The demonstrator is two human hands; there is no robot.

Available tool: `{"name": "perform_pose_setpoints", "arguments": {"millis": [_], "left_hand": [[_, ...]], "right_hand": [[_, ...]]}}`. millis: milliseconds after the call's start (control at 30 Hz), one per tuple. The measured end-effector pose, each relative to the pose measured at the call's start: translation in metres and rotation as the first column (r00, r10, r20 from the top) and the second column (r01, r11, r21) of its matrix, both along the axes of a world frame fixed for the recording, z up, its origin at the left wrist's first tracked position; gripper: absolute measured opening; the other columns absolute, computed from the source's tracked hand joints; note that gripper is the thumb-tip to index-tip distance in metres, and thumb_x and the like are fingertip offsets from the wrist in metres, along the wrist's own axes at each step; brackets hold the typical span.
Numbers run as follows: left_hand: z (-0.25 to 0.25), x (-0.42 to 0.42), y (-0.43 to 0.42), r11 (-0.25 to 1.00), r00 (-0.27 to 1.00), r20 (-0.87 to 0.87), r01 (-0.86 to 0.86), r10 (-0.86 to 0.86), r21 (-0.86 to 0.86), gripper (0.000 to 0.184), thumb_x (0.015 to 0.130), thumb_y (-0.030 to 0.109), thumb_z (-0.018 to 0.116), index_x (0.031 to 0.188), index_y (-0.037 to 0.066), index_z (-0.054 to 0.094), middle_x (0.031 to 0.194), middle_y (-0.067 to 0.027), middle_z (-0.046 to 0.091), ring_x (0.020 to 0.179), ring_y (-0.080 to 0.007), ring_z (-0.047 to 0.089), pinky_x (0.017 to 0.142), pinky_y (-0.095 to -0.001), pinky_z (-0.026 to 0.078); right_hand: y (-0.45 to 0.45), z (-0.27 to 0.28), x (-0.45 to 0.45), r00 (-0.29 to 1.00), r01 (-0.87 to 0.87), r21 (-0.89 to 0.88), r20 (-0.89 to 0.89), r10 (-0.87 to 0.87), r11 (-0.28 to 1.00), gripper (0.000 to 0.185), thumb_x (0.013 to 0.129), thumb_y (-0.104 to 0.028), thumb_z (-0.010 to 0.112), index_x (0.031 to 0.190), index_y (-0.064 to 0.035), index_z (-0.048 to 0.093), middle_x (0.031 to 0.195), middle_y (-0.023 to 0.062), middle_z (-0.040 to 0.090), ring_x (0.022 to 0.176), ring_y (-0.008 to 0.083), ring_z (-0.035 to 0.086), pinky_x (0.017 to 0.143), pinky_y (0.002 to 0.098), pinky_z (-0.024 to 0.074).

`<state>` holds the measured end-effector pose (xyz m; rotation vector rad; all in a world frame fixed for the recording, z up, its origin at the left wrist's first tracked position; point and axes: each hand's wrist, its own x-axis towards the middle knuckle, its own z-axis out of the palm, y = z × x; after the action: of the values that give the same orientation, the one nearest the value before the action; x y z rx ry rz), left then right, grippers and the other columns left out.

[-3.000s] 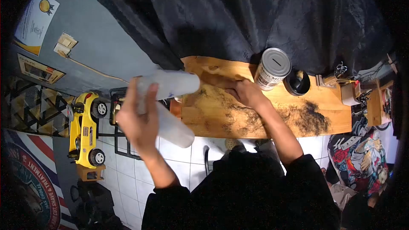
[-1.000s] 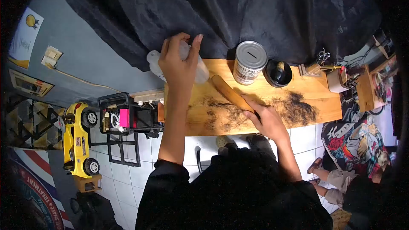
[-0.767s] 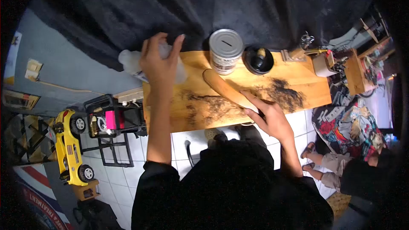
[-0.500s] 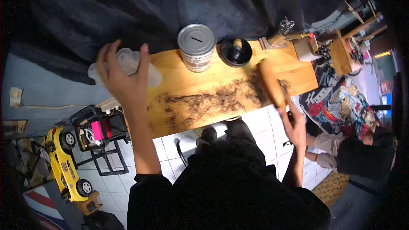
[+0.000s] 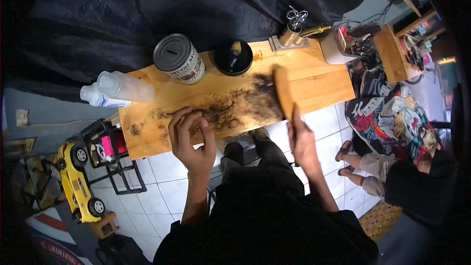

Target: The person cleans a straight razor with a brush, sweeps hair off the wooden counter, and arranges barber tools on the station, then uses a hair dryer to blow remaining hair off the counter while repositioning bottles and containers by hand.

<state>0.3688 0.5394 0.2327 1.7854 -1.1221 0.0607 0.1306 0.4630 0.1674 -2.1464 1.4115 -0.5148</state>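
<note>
Dark loose hair [image 5: 223, 110] lies scattered over the wooden tabletop [image 5: 321, 82]. My right hand [image 5: 302, 140] grips a long brush with a curved wooden back [image 5: 283, 91], held over the right side of the hair; its bristles are blurred. Near the front edge, my left hand [image 5: 194, 140] hovers with fingers curled but apart, holding nothing. At the table's left end two translucent plastic bottles [image 5: 128, 87] stand side by side. A slotted metal can [image 5: 179, 59] and a black bowl [image 5: 234, 58] with a small brush in it are along the back.
A metal cup of scissors [image 5: 291, 34] stands in a wooden holder at the back right, near a white bin [image 5: 338, 46]. Black curtain hangs behind. A yellow toy car [image 5: 76, 184] and black cart [image 5: 105, 147] are left. Another person [image 5: 417, 186] is at the right.
My left hand has let go of the bottles and moved right, over the front edge. My right hand has swept the brush onto the hair's right side. The view has shifted right.
</note>
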Motion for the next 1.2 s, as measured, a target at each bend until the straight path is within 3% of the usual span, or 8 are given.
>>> {"name": "perform_pose_setpoints", "arguments": {"millis": [200,267,600,733,867,1000,1067,1200], "left_hand": [[0.001,-0.036,0.006,0.980,0.976,0.112,-0.191,0.185,0.050,0.018,0.079,-0.002,0.062,0.097,0.000,0.062,0.108,-0.0176,0.057,0.100,-0.0312,0.058,0.084,-0.0379,0.048],[0.006,-0.041,0.017,0.963,0.960,0.104,-0.267,0.261,0.050,0.018,0.079,-0.003,0.062,0.097,0.000,0.062,0.108,-0.0175,0.056,0.100,-0.0318,0.057,0.085,-0.0376,0.046],[-0.004,-0.026,0.062,0.901,0.902,-0.014,-0.433,0.432,-0.020,0.015,0.083,0.001,0.061,0.097,-0.001,0.061,0.106,-0.0167,0.059,0.100,-0.0288,0.057,0.088,-0.0358,0.044],[-0.009,0.001,0.084,0.855,0.857,-0.007,-0.515,0.516,-0.056,0.018,0.085,0.002,0.060,0.103,0.000,0.058,0.101,-0.0122,0.059,0.093,-0.0214,0.057,0.075,-0.0295,0.045],[-0.022,0.033,0.102,0.775,0.766,-0.178,-0.631,0.617,-0.027,0.016,0.086,0.002,0.059,0.102,0.000,0.058,0.088,-0.0097,0.057,0.070,-0.0156,0.051,0.059,-0.0276,0.040],[-0.035,0.082,0.127,0.826,0.707,-0.445,-0.538,0.550,0.165,0.034,0.088,0.021,0.066,0.110,-0.004,0.060,0.089,-0.0099,0.065,0.072,-0.0135,0.060,0.064,-0.0246,0.047],[-0.050,0.116,0.144,0.787,0.735,-0.288,-0.600,0.614,0.146,0.038,0.086,0.025,0.068,0.110,-0.005,0.062,0.090,-0.0128,0.066,0.074,-0.0179,0.062,0.065,-0.0286,0.049],[-0.059,0.173,0.166,0.782,0.789,-0.082,-0.579,0.608,0.231,0.037,0.084,0.019,0.067,0.113,-0.004,0.061,0.085,-0.0216,0.063,0.075,-0.0342,0.062,0.067,-0.0386,0.049]], "right_hand": [[-0.007,0.025,0.014,0.964,-0.261,0.065,0.076,0.256,0.963,0.054,0.090,-0.006,0.053,0.141,-0.0069,0.036,0.089,0.0302,0.062,0.078,0.0406,0.065,0.067,0.0423,0.0508],[-0.016,0.027,0.000,0.969,-0.194,0.184,0.189,0.159,0.964,0.051,0.091,-0.007,0.053,0.139,-0.0057,0.038,0.094,0.0314,0.062,0.082,0.0408,0.065,0.070,0.0418,0.0513],[-0.026,0.038,0.021,0.884,-0.424,0.039,-0.202,0.422,0.905,0.055,0.089,-0.008,0.055,0.141,-0.0071,0.037,0.087,0.0300,0.062,0.076,0.0472,0.060,0.067,0.0455,0.0512],[0.000,0.078,0.056,0.885,-0.458,0.000,-0.088,0.456,0.889,0.060,0.085,0.000,0.052,0.142,-0.0053,0.033,0.094,0.0326,0.059,0.083,0.0486,0.059,0.073,0.0465,0.0504],[0.042,0.076,0.136,0.712,-0.702,0.264,0.260,0.652,0.661,0.055,0.088,0.003,0.044,0.141,0.0043,0.028,0.134,0.0349,0.039,0.130,0.0416,0.037,0.105,0.0407,0.0315],[0.121,0.000,0.235,0.448,-0.871,0.077,0.530,0.720,0.486,0.062,0.094,-0.008,0.044,0.145,0.0032,0.010,0.135,0.0356,0.034,0.118,0.0438,0.048,0.092,0.0431,0.0423],[0.153,-0.017,0.280,0.369,-0.869,-0.016,0.646,0.668,0.494,0.070,0.093,-0.006,0.041,0.146,-0.0003,-0.005,0.133,0.0355,0.036,0.103,0.0446,0.055,0.083,0.0414,0.0475],[0.179,-0.035,0.334,0.443,-0.884,0.195,0.641,0.627,0.425,0.078,0.090,-0.007,0.047,0.146,-0.0006,-0.008,0.128,0.0342,0.040,0.100,0.0413,0.056,0.080,0.0413,0.0487]]}}
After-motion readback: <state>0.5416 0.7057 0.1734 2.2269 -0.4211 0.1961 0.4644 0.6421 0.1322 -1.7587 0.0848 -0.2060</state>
